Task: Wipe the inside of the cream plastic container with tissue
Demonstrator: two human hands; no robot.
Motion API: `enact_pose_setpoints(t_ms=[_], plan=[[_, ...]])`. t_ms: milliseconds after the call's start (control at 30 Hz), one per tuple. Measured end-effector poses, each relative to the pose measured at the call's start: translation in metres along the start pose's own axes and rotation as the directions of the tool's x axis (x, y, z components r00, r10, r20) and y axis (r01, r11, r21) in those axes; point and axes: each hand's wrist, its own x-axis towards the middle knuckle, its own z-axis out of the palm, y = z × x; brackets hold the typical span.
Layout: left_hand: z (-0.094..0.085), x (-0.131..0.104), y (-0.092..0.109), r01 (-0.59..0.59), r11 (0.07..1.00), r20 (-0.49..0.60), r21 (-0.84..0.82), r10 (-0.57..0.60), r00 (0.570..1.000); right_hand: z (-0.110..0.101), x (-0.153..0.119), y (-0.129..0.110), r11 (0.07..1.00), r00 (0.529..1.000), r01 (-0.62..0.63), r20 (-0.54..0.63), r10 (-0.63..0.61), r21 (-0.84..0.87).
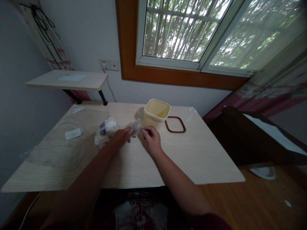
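Between my two hands is a small clear plastic bag [137,126], crumpled and see-through; I cannot make out what is in it. My left hand [122,136] pinches its left side, and my right hand [151,136] pinches its right edge with thumb and forefinger. Just behind them stands a pale yellow plastic container [153,119], upright with its top uncovered. To its right, a reddish-brown square ring [176,131] lies flat. A larger crumpled clear bag [110,127] with something dark blue inside sits left of my left hand.
A clear plastic sheet [57,143] covers the left of the light wooden table [192,159], with a white paper slip [74,134] on it. A raised shelf [91,81] stands at the back left. Beyond the right edge is a dark brown piece of furniture [237,137].
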Motion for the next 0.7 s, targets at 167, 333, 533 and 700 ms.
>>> enact_pose_setpoints(t_ms=[167,333,533,700], plan=[[-0.004,0.003,-0.001,-0.046,0.979,0.002,0.199,0.047,0.999,0.000,0.000,0.000,0.997,0.995,-0.075,-0.061,0.074,-0.018],[-0.002,0.004,-0.008,-0.008,0.974,0.025,0.228,0.003,1.000,0.005,-0.002,-0.004,0.971,0.980,-0.184,-0.043,0.192,0.154],[-0.002,0.003,-0.003,0.045,0.979,-0.112,0.199,-0.023,0.993,0.010,-0.003,-0.007,0.900,0.971,-0.231,0.037,0.234,0.371],[-0.004,0.001,0.005,0.061,0.988,-0.177,0.139,-0.036,0.984,0.007,-0.003,-0.002,0.942,0.981,-0.193,0.043,0.188,0.275]])
